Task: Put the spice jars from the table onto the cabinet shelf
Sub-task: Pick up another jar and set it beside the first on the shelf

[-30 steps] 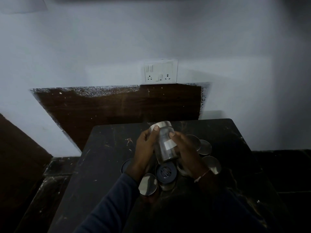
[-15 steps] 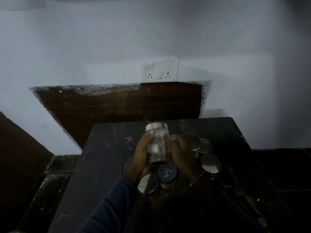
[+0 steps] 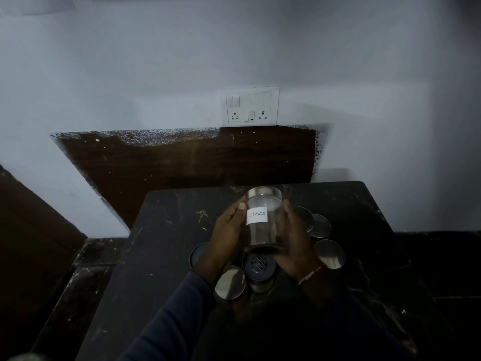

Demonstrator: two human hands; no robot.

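Note:
A clear glass spice jar (image 3: pixel 263 230) with a metal lid and a white label reading "cloves" is held upright above the dark table (image 3: pixel 161 246). My left hand (image 3: pixel 223 235) grips its left side and my right hand (image 3: pixel 294 241) its right side. Under and around my hands stand several more jars, seen mostly as lids: a silver-lidded jar (image 3: pixel 230 282) near my left wrist, a dark-lidded jar (image 3: pixel 259 265) beneath the held one, and silver-lidded jars (image 3: pixel 329 254) to the right. No cabinet shelf is in view.
A dark wooden panel (image 3: pixel 182 162) leans against the white wall behind the table. A white switch and socket plate (image 3: pixel 251 106) is on the wall above it. A dark wooden piece (image 3: pixel 28 243) stands at the left. The room is dim.
The jar went from tilted to upright and turned between my hands, so its label now faces me. Both hands stay on it at about the same spot.

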